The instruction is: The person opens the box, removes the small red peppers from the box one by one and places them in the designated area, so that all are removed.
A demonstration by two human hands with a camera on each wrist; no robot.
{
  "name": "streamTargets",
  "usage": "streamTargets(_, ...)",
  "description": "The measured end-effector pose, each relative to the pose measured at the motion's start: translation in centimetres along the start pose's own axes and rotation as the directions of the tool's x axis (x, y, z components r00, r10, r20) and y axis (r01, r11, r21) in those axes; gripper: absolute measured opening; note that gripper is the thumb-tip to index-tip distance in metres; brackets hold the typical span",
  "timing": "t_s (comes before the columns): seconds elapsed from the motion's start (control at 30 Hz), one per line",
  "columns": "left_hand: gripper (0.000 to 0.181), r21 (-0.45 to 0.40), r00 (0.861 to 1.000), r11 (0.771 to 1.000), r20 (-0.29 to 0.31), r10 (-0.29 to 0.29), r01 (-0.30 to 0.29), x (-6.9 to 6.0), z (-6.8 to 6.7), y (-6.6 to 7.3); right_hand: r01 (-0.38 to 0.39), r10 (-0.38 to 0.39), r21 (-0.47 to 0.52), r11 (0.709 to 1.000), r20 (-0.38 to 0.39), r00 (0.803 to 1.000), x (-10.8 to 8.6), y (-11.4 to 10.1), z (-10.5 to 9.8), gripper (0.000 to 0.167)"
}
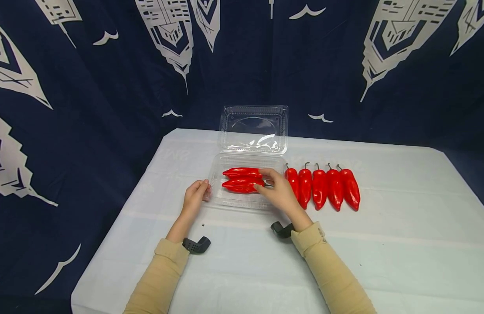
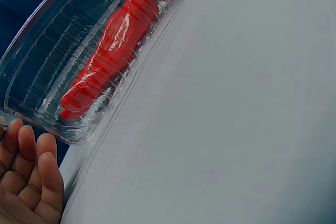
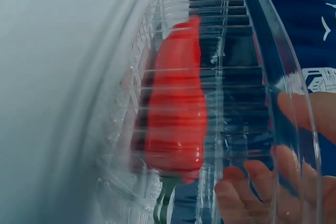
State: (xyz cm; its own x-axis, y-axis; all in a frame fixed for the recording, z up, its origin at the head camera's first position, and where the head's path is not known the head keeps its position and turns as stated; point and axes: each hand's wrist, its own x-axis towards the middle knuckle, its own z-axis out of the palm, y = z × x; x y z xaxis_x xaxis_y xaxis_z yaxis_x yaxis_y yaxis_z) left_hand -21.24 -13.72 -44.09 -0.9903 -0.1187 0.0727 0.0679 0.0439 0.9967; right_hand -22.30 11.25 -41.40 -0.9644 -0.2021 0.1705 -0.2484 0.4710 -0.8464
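Observation:
A clear hinged plastic container point(image 1: 238, 201) lies on the table with its lid point(image 1: 253, 122) raised at the back. Inside are two red peppers, one point(image 1: 240, 172) behind the other point(image 1: 240, 186), tips to the left. My left hand point(image 1: 195, 195) pinches the container's left edge; its fingers point(image 2: 50, 171) show beside the corner in the left wrist view. Over the right ends of both peppers is my right hand point(image 1: 279, 189), thumb and forefinger parted and close to them. Through the plastic wall, the right wrist view shows its fingers point(image 3: 244, 187) with no pepper visibly between them.
Several red peppers point(image 1: 319, 188) stand in a row right of the container, stems towards the back. White cloth point(image 1: 403, 244) covers the table. A dark blue patterned curtain point(image 1: 242, 61) hangs behind it.

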Motion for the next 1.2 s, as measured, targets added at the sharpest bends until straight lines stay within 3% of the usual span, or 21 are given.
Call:
streamTargets(0.63, 0.028, -0.003, 1.000, 1.000, -0.001, 0.002, -0.002, 0.0, 0.0, 0.1, 0.000, 0.010, -0.190, 0.982, 0.052, 0.999, 0.0, 0.0, 0.8, 0.054)
streamTargets(1.2, 0.028, -0.007, 1.000, 1.000, 0.008, 0.004, -0.004, 0.1, 0.0, -0.2, -0.015, 0.030, -0.234, 0.972, 0.060, 0.998, -0.1, -0.1, 1.1, 0.057)
